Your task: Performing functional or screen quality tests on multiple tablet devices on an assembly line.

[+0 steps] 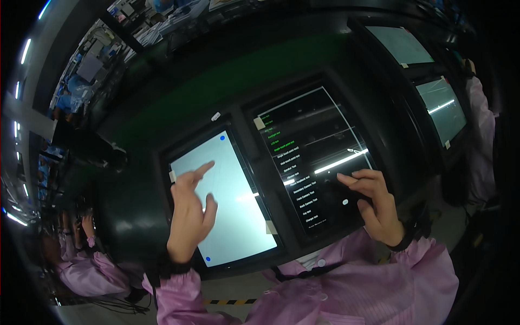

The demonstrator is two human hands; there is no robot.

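Note:
Two tablets lie side by side in black frames before me. The left tablet (241,211) glows pale white, with a blue dot (222,138) near its top and another blue dot (208,259) at the bottom left. Over its left half is my left hand (188,219), empty, index finger stretched out and thumb apart. The right tablet (303,135) has a dark screen with a list in green and white text. My right hand (380,208) hovers by its right side, empty, fingers slightly bent and thumb apart. Whether either fingertip touches glass, I cannot tell.
Two more lit tablets, a far one (401,46) and a nearer one (441,111), sit in frames at right. Beside them is a person's pink sleeve (481,119). Another person in pink (92,273) is at left. A small white object (216,116) lies behind the left tablet.

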